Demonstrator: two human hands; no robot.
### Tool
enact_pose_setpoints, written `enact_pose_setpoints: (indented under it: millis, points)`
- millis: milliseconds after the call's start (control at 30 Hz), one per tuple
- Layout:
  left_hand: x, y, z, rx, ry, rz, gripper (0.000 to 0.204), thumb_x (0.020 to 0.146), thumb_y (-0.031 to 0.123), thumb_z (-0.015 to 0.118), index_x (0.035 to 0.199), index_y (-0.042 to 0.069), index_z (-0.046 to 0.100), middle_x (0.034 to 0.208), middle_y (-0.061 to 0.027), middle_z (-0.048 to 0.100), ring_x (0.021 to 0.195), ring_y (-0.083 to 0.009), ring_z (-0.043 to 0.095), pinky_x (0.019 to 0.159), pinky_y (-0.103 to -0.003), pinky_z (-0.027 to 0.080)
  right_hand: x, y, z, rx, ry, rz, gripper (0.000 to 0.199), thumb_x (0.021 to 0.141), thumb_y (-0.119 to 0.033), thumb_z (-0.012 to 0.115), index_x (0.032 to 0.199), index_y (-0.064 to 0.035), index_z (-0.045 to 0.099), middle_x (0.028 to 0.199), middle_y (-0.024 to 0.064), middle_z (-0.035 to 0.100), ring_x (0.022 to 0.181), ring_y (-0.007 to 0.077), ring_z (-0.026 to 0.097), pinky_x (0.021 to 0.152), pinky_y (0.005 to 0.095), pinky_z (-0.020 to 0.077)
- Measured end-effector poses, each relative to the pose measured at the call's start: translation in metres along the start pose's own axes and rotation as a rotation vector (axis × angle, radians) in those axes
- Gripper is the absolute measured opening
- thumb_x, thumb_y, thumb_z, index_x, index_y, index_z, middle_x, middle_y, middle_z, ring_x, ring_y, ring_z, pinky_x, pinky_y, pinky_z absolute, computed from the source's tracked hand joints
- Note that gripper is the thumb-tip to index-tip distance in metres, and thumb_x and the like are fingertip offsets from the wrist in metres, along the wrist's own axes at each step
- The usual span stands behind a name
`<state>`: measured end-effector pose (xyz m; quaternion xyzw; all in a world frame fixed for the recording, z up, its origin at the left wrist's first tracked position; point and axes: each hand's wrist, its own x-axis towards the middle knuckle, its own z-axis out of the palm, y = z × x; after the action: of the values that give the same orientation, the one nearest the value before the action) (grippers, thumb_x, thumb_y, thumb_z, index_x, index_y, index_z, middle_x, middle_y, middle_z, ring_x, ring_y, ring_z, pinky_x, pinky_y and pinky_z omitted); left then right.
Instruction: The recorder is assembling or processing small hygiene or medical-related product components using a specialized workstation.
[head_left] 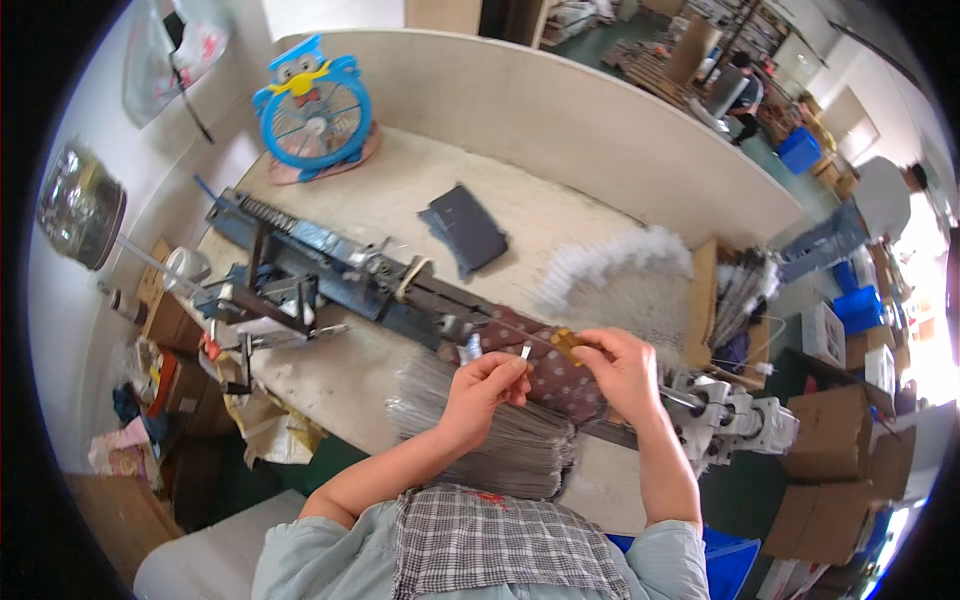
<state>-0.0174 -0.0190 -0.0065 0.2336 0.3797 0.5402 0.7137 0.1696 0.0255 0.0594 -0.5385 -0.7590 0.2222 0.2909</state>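
My right hand (622, 372) is closed around the amber handle of a screwdriver (565, 345), whose thin shaft points up and to the left. Beside it, my left hand (486, 392) pinches a small silvery piece (526, 352), too small to name. Both hands hover over a brown cloth with pale dots (575, 388), draped across a long metal bench machine (440, 300). In front of my body, below the cloth, lies a thick bundle of thin grey rods or wires (490, 445).
A dark flat case (468, 230) lies on the pale table (400, 170). Farther back stands a blue cartoon-shaped fan (315, 125). More thin rods (625, 275) sit by a cardboard box (703, 300) at right. A lamp (82, 205) juts in from the left. One person (745, 95) sits far off.
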Motion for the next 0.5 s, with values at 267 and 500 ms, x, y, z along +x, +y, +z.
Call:
enact_pose_setpoints:
  millis: [267, 500]
  points:
    - [0.028, -0.026, 0.024, 0.165, -0.102, 0.114, 0.016, 0.091, 0.015, 0.057, 0.096, 0.001, 0.063, 0.080, -0.0025, 0.062, 0.065, -0.0059, 0.051, 0.060, -0.019, 0.042, -0.020, 0.023, -0.012, 0.365, -0.034, 0.106, 0.018, 0.074, -0.007, 0.070, 0.091, -0.0029, 0.068, 0.075, 0.0059, 0.063, 0.065, 0.0129, 0.055, 0.061, 0.0252, 0.0443]
    - [0.017, -0.008, 0.022, 0.109, 0.217, 0.143, 0.015, 0.090, 0.018, 0.058, 0.093, 0.004, 0.061, 0.075, -0.0010, 0.059, 0.061, -0.0070, 0.052, 0.056, -0.020, 0.042, -0.008, 0.014, -0.008, -0.084, 0.102, -0.324, 0.016, 0.072, -0.013, 0.069, 0.086, -0.0076, 0.064, 0.077, 0.0044, 0.061, 0.075, 0.0236, 0.057, 0.066, 0.0338, 0.0457]
